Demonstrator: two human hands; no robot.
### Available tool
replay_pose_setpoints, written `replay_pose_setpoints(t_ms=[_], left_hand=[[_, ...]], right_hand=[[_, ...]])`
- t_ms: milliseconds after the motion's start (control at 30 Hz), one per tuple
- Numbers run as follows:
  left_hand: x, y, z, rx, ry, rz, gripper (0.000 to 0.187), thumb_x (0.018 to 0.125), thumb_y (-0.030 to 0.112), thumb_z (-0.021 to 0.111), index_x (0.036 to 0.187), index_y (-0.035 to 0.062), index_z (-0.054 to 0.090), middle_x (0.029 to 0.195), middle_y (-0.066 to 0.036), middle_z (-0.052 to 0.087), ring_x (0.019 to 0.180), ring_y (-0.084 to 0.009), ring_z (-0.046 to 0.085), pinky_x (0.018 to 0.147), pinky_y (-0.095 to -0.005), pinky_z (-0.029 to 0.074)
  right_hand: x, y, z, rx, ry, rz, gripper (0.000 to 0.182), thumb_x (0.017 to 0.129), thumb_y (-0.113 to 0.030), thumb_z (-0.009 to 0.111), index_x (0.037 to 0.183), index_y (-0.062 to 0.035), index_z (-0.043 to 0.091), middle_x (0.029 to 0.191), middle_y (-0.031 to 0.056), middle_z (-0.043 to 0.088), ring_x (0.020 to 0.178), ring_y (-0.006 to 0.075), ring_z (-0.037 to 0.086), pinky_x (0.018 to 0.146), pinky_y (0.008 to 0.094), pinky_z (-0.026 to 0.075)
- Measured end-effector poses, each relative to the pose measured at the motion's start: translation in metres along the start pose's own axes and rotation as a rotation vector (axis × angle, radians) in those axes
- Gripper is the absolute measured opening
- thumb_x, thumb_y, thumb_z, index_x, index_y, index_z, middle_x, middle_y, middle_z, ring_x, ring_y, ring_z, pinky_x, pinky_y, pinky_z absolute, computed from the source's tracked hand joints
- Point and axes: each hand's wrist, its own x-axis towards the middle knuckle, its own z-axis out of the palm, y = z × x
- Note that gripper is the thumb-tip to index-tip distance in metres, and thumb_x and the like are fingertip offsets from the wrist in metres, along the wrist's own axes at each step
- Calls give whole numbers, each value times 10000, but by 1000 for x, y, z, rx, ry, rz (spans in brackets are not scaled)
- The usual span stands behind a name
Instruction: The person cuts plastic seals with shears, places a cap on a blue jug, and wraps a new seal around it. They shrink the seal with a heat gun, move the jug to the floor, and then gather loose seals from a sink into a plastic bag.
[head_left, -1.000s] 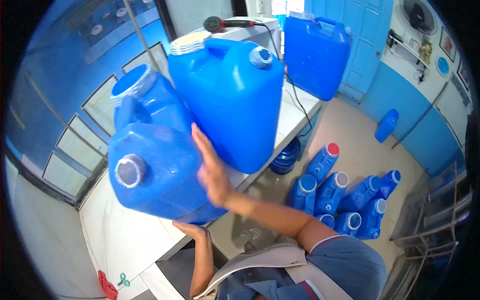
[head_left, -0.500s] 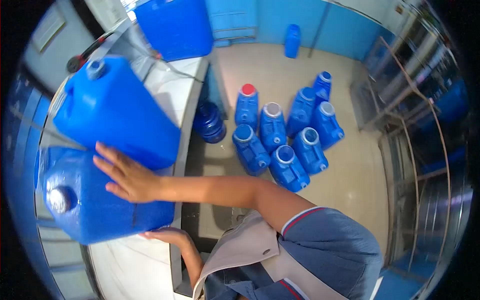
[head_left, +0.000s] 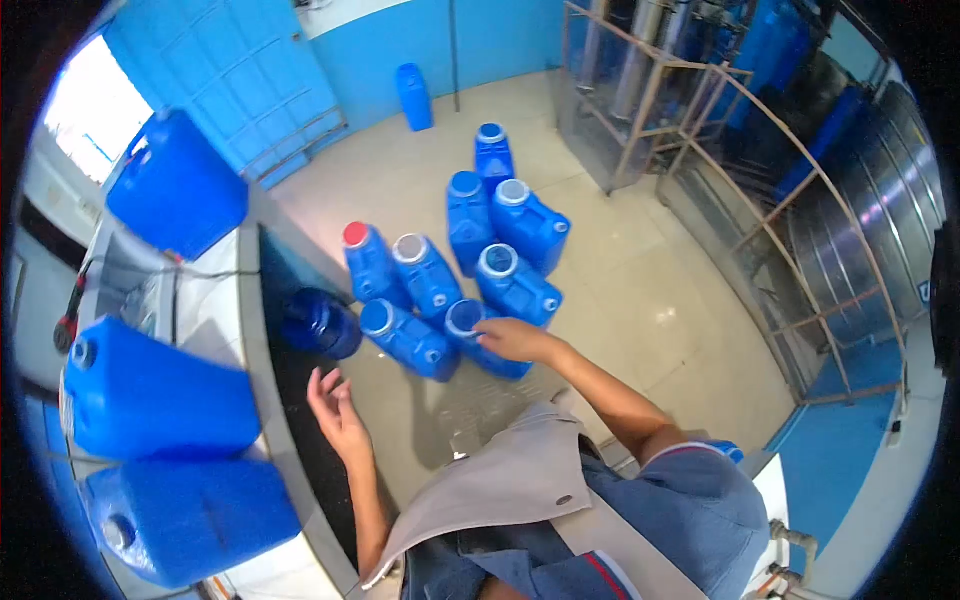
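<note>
My right hand [head_left: 515, 340] reaches over the front blue jug [head_left: 492, 362] on the floor, its fingertips at the jug's open round mouth and its fingers apart. Whether they touch the rim is hard to tell. My left hand [head_left: 338, 415] hovers beside the counter edge, fingers spread and slightly curled, holding nothing. Close to the front jug stand a red-capped jug [head_left: 378, 270], a white-rimmed jug [head_left: 428, 280], an open-mouthed jug [head_left: 520, 290] and a jug with a blue top [head_left: 410, 338].
Three large blue containers [head_left: 165, 395], [head_left: 200, 520], [head_left: 180, 190] sit on the white counter [head_left: 212, 300] at left. A round dark blue bottle [head_left: 322, 323] is under its edge. One narrow jug [head_left: 414, 97] stands by the far wall. A metal frame [head_left: 740, 165] runs along the right.
Both hands have left the container on the counter. My right hand has moved across to the floor jugs, and my left hand now hangs in the air. The view has turned right.
</note>
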Motion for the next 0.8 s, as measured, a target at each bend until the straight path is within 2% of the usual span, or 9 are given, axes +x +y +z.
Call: replay_pose_setpoints(t_ms=[133,167,233,367,433,567,600,633,800], left_hand=[[22,18,158,-120,-435,-160,290,921,76,440,1196,0,492,1030,-126,602,897,-181,567,820,-296,446],[25,30,197,-72,-563,-104,279,922,90,449,1181,9,513,1045,-126,609,912,-178,572,814,-293,446],[31,47,269,119,-782,74,287,910,115,470,1170,4,518,1086,-163,604,976,-254,588,837,-322,450],[39,75,378,252,-1097,225,290,898,111,488,1154,-17,527,1097,-181,598,992,-299,591,850,-342,455],[42,69,423,250,-1162,246,300,898,130,490,1159,-14,527,1110,-188,591,1006,-315,582,857,-351,452],[55,32,507,296,-1261,361,334,905,196,478,1164,-9,526,1124,-202,582,1046,-349,553,882,-388,440],[60,26,526,313,-1300,385,339,908,205,468,1163,-11,525,1122,-207,581,1052,-356,546,887,-396,437],[68,20,546,258,-1309,382,349,892,202,461,1133,-43,524,1135,-251,550,1067,-375,523,912,-420,417],[139,-3,628,331,-1244,277,347,886,199,461,1129,-39,529,1119,-241,563,1056,-372,530,914,-426,415]], right_hand=[[-96,69,-111,50,261,382,371,883,-260,493,1144,-2,550,1098,214,589,1025,344,564,886,391,438],[-120,89,-132,61,289,398,371,883,-260,493,1144,-2,550,1098,214,589,1025,344,564,886,391,438],[-160,115,-166,-10,487,466,330,898,-234,497,1151,-31,558,1034,173,634,956,282,612,845,340,465],[-206,131,-222,86,542,697,362,896,-242,483,1141,18,545,1072,209,607,992,322,588,866,358,449],[-220,150,-235,164,554,630,353,902,-241,484,1140,13,547,1056,204,615,967,310,597,853,344,452],[-232,193,-269,182,524,678,356,904,-246,489,1148,7,546,1055,205,616,971,303,599,853,338,453],[-233,203,-280,161,521,723,342,901,-232,502,1147,1,549,1059,183,621,964,269,603,843,326,459],[-231,216,-295,142,515,764,328,899,-218,516,1146,-6,552,1063,161,626,957,235,606,833,315,465],[-207,294,-384,73,455,842,329,897,-219,519,1148,-10,557,1040,173,633,961,256,612,838,314,463]])
